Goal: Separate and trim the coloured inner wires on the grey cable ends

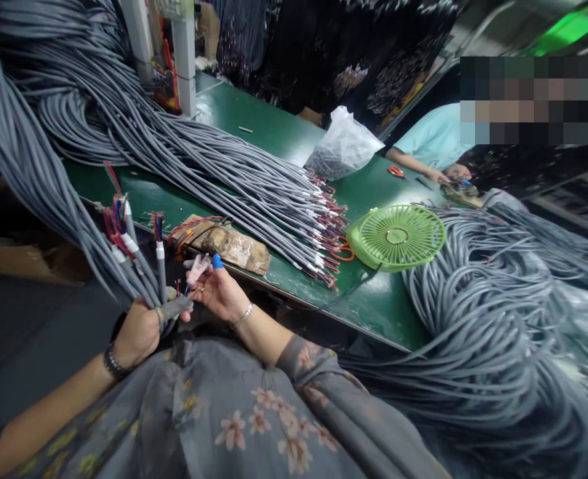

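Note:
My left hand (pixel 144 327) is closed round a bunch of grey cables (pixel 133 276), low in front of my body. Stripped coloured wire ends (pixel 119 223) stick up out of the bunch, with white bands below some of them. A grey covering wraps my left thumb. Close beside it, my right hand (pixel 224 293) has its fingers bent at thin coloured wires (pixel 194 291). Pinkish wrapping and a blue cap cover fingertips of that hand. Whether the right fingers grip a wire is too small to make out.
A worn wooden block (pixel 239 249) lies at the green table's (pixel 274 143) near edge. Behind it spreads a long cable bundle (pixel 214 159). A green fan (pixel 396 236), a plastic bag (pixel 346 143) and coiled cables (pixel 498 319) stand rightward. Another person (pixel 434 136) works across the table.

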### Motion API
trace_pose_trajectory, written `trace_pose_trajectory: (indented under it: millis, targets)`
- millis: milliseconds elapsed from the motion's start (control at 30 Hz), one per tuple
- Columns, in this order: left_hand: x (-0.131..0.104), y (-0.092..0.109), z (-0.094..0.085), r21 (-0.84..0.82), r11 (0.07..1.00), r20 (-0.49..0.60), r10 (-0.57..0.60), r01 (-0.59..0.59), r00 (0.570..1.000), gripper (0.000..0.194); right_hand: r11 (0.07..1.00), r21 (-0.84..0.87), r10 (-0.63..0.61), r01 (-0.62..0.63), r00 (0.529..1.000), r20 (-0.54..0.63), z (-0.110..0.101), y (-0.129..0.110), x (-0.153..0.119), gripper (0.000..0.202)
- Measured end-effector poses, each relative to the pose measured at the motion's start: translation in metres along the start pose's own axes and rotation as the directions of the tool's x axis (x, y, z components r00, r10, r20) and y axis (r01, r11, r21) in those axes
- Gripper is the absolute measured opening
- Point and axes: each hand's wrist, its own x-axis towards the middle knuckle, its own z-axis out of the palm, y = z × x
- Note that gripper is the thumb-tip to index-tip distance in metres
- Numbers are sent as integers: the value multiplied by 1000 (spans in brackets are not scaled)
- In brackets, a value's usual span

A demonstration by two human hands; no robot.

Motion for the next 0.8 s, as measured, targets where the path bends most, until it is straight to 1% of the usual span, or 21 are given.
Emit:
trace_pose_trajectory:
  millis: [100, 167, 267, 400, 533, 600, 733, 800]
  targets:
    - [-3, -2, 0, -33, 999, -65, 10, -12, 998, 28, 999, -41, 8, -7, 999, 41, -3, -1, -5, 56]
    - [-3, -3, 1, -55, 998, -86, 21, -26, 996, 30, 997, -83, 0, 5, 998, 67, -6, 2, -11, 54]
    - [-3, -2, 3, -42, 999, -49, 29, -31, 998, 32, 984, -167, -39, 56, 994, 101, -8, 11, -19, 59]
    - [-1, -5, 0, 37, 999, -29, 38, -37, 999, 36, 971, -218, -80, 99, 993, 92, -6, 20, -23, 66]
    - [0, -10, -5, 69, 998, 27, -6, 4, 1000, 35, 961, -250, -97, 121, 990, 104, -1, 20, -23, 65]
    - [1, -12, -7, 64, 998, 14, -13, 12, 1000, 36, 951, -277, -116, 137, 989, 90, 1, 19, -24, 64]
    - [0, -12, -7, 42, 998, -42, 47, -46, 998, 30, 942, -306, -146, 137, 989, -8, 4, 20, -25, 59]
    - [0, -11, -7, 25, 998, -51, 62, -61, 997, 28, 948, -291, -143, 129, 989, -30, 3, 22, -25, 58]
